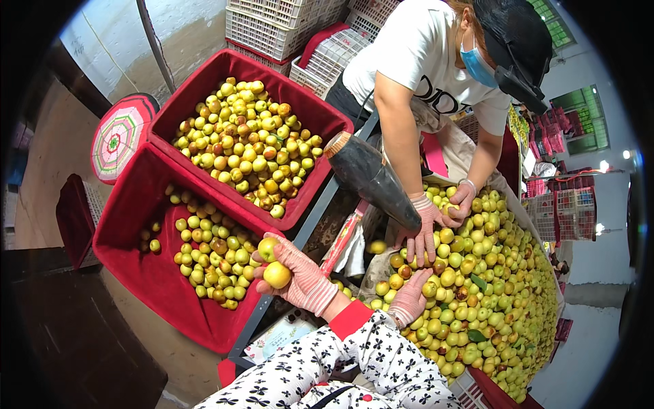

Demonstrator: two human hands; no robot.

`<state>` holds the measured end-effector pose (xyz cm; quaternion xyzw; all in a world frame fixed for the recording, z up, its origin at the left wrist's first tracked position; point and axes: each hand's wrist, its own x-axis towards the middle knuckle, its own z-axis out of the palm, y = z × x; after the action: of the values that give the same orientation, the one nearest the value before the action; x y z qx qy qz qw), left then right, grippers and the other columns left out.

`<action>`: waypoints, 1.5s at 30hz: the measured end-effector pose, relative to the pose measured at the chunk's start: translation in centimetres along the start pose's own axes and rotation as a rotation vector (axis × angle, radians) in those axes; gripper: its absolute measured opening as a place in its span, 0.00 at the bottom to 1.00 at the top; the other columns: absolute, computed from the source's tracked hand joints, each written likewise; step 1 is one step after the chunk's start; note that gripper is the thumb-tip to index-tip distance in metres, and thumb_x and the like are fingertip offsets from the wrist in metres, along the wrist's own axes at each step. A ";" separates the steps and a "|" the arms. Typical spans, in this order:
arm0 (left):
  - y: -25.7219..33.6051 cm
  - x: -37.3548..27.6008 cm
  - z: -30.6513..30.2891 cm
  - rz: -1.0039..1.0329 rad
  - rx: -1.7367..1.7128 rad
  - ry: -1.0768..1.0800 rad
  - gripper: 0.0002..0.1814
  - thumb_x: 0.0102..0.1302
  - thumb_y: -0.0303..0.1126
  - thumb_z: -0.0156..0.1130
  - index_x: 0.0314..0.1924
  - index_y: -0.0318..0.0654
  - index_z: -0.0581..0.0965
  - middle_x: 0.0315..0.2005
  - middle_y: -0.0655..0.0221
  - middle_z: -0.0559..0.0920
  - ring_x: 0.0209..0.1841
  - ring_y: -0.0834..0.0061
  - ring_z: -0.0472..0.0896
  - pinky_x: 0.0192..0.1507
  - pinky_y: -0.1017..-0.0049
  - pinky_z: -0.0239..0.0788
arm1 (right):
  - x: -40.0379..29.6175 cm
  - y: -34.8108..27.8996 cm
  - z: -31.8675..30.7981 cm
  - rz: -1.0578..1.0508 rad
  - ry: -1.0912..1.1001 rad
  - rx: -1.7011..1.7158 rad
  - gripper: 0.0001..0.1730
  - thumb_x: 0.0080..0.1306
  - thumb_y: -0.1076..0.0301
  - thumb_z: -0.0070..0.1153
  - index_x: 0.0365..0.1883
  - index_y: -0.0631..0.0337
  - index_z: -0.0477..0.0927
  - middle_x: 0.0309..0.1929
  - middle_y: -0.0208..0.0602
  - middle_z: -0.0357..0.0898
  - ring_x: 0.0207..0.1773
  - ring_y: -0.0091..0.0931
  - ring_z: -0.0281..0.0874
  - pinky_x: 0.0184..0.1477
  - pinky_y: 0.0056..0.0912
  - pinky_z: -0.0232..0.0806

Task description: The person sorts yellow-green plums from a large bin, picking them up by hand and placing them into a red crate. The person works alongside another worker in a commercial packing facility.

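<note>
My left hand (301,278), in a red-and-white striped glove, holds two yellow-green jujubes (276,274) over the near edge of a red-lined crate (127,204) partly filled with fruit. Similarly gloved, my right hand (410,300) lies low on the large jujube pile (490,286), its fingertips beside fruit; whether it grips one is hidden. A co-worker's two gloved hands touch the pile just beyond, one spread flat (425,227), the other (461,204) at some fruit. One yellow jujube (377,247) is at the pile's left, below a dark tapered object (375,179).
A second red-lined crate (311,204), heaped with jujubes, adjoins the first. A grey metal rail (306,230) runs between crates and pile. The co-worker (424,56) leans in from the far side. White plastic crates (255,30) stand behind; a round patterned stool (120,138) is at left.
</note>
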<state>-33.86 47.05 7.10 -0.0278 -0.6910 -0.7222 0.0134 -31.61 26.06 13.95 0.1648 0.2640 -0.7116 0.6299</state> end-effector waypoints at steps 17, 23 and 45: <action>1.0 0.3 -0.6 0.002 -0.106 0.024 0.26 0.70 0.27 0.53 0.68 0.38 0.67 0.65 0.52 0.70 0.63 0.59 0.75 0.68 0.68 0.62 | -1.9 -1.2 0.4 -0.119 0.006 -0.143 0.31 0.73 0.58 0.56 0.71 0.48 0.61 0.53 0.40 0.75 0.42 0.28 0.82 0.30 0.32 0.80; -0.2 1.6 -1.1 -0.251 -1.079 0.211 0.27 0.70 0.27 0.53 0.69 0.37 0.67 0.65 0.51 0.70 0.63 0.60 0.74 0.68 0.69 0.61 | -16.3 -4.8 -2.6 -0.646 0.388 -0.391 0.29 0.75 0.61 0.53 0.70 0.56 0.61 0.57 0.45 0.73 0.43 0.30 0.81 0.34 0.32 0.82; 2.4 1.4 -1.9 0.072 0.009 0.248 0.27 0.68 0.26 0.51 0.68 0.33 0.66 0.63 0.49 0.73 0.65 0.49 0.71 0.69 0.63 0.59 | -0.7 -1.6 1.2 -0.151 0.067 -0.578 0.28 0.70 0.70 0.54 0.68 0.59 0.65 0.59 0.33 0.67 0.50 0.21 0.73 0.46 0.27 0.77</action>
<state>-35.18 45.11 9.48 0.0367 -0.6858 -0.7160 0.1247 -33.01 26.02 15.56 -0.0178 0.4878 -0.6460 0.5868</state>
